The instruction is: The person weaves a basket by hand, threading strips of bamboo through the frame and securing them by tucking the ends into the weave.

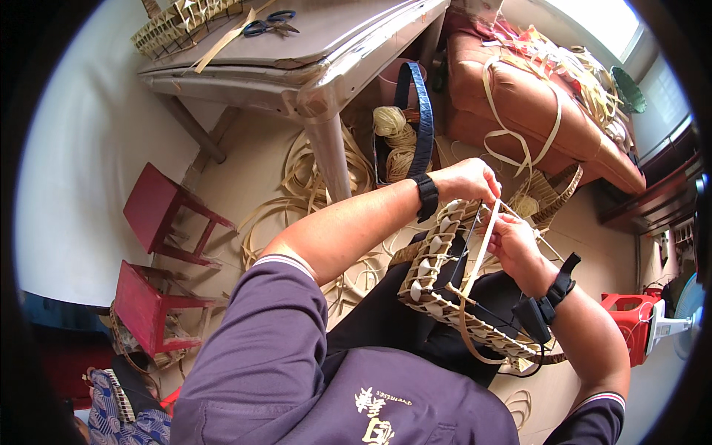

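Observation:
A partly woven basket (pixel 424 278) rests on my lap, with pale strips laced along its dark frame. My left hand (pixel 469 180) is over its far rim, fingers closed in a pinch on the upper end of a long pale weaving strip (pixel 480 258). Just below and to the right, my right hand (pixel 513 243) pinches near that same end, fingertips close to the left ones. From there the strip runs down across the basket's opening and loops over its near side. The exact grip of the fingertips is partly hidden.
Ahead stands a table (pixel 311 78) with scissors (pixel 271 24) on it. Coiled strips (pixel 297 185) lie on the floor beside a blue-handled basket (pixel 420 111). Red stools (pixel 159 308) are at left, an orange sofa (pixel 482 81) at far right, and a fan (pixel 686 319) at right.

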### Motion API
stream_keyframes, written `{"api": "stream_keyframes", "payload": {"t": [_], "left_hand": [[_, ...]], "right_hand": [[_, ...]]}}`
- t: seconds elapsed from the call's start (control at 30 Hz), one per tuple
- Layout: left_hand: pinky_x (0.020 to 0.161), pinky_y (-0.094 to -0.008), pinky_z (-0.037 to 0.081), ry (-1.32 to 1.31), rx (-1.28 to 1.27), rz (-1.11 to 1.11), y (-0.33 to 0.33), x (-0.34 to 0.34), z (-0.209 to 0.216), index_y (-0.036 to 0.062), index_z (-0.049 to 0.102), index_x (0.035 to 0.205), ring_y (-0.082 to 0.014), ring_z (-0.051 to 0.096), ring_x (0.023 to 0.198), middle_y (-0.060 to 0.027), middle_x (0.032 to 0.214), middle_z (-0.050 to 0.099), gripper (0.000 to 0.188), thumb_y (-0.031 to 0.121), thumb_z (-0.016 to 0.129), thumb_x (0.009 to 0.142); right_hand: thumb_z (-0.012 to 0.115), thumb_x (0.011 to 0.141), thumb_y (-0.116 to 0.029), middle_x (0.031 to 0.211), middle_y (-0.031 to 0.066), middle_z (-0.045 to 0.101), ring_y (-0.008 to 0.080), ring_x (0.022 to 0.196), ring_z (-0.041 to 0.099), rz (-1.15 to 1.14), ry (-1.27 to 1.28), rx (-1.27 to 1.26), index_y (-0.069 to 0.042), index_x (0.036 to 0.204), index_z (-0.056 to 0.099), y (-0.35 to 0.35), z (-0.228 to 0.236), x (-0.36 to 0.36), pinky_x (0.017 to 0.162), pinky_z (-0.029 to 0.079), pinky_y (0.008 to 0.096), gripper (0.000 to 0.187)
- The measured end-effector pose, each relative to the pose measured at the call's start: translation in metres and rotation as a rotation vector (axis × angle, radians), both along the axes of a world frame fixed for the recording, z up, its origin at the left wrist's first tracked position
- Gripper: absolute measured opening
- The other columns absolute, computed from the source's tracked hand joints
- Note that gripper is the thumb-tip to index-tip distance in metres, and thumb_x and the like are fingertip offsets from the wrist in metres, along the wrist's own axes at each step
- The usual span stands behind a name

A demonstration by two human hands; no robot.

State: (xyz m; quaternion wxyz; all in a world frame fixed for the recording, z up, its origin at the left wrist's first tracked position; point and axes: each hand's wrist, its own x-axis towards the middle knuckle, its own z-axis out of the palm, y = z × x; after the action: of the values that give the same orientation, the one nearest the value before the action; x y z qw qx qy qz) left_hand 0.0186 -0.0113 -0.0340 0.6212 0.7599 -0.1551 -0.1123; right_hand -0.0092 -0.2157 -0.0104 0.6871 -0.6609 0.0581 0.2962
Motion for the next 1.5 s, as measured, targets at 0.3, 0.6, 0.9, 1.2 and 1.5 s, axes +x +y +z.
{"api": "stream_keyframes", "payload": {"t": [0.3,0.6,0.9,1.2,1.5], "left_hand": [[0.078,-0.0261,0.056,-0.315,0.059,0.511,0.024,-0.11,0.005,0.0012,0.079,0.112,-0.0074,0.067,0.089,-0.0033,0.101,0.077,0.018,0.014,0.079,0.099],[0.076,-0.0235,0.058,0.173,-0.256,0.233,-0.004,-0.253,0.009,-0.0015,0.074,0.137,-0.0065,0.07,0.082,-0.0043,0.109,0.079,0.03,0.005,0.066,0.109],[0.06,-0.022,0.056,0.332,-0.417,0.373,-0.031,-0.246,0.002,0.0,0.055,0.143,-0.0145,0.078,0.084,-0.0075,0.122,0.073,0.034,0.012,0.063,0.112],[0.057,-0.0189,0.051,0.416,-0.331,0.342,-0.017,-0.229,-0.005,0.0,0.069,0.137,-0.0048,0.067,0.065,-0.0033,0.095,0.077,0.04,0.031,0.067,0.113],[0.049,-0.0184,0.039,0.427,-0.377,0.205,0.006,-0.236,-0.004,0.0018,0.073,0.11,-0.0023,0.05,0.051,-0.0049,0.086,0.078,0.031,0.031,0.062,0.115]], "right_hand": [[0.073,0.104,-0.01,0.079,0.0033,0.072,0.0099,0.063,0.062,0.321,0.19,-0.193,-0.001,0.093,0.077,-0.016,0.015,-0.034,0.058,0.049,0.0237,0.014],[0.077,0.101,-0.014,0.087,0.0016,0.079,0.0093,0.075,0.066,0.592,0.099,-0.251,-0.003,0.098,0.084,-0.009,0.008,-0.048,0.071,0.05,0.0262,0.013],[0.077,0.101,-0.011,0.09,0.0044,0.08,0.0113,0.082,0.072,0.483,0.138,-0.079,-0.003,0.099,0.083,-0.005,-0.001,-0.048,0.076,0.053,0.0275,0.01],[0.076,0.101,-0.009,0.093,0.0082,0.082,0.0156,0.082,0.075,0.484,0.041,-0.012,0.0,0.102,0.082,0.01,-0.001,-0.041,0.078,0.057,0.0309,0.011],[0.079,0.089,-0.006,0.09,0.0103,0.077,0.0252,0.083,0.073,0.278,-1.017,-0.518,-0.002,0.102,0.079,0.015,0.028,-0.072,0.082,0.059,0.0384,0.013]]}}
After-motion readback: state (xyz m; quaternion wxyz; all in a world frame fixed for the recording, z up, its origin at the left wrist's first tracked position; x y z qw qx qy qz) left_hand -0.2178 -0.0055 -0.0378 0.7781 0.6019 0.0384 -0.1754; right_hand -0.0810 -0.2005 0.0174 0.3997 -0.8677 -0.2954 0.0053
